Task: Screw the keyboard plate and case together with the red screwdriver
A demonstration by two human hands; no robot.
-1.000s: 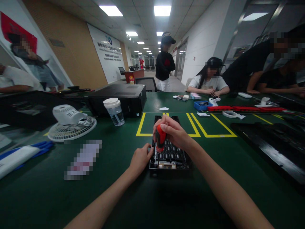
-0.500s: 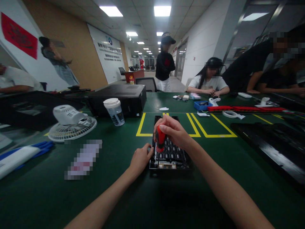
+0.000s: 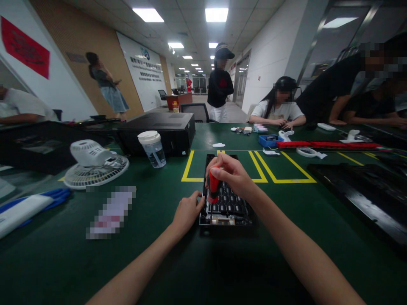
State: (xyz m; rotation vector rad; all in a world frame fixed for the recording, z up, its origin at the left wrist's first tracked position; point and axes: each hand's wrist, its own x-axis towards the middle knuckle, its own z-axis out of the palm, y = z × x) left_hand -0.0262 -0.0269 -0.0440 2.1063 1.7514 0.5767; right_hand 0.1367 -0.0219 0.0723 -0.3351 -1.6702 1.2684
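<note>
Green tabletop with yellow tape lines carries a black keyboard, which lies flat near the person and partly inside one yellow box. The right hand has its grip closed around a red-handled screwdriver, which stands upright with its tip on the left part of the keyboard. The left hand grips nothing; its bent fingers touch the keyboard's left edge. A white wall sign shows a blue logo and writing too small to read.
</note>
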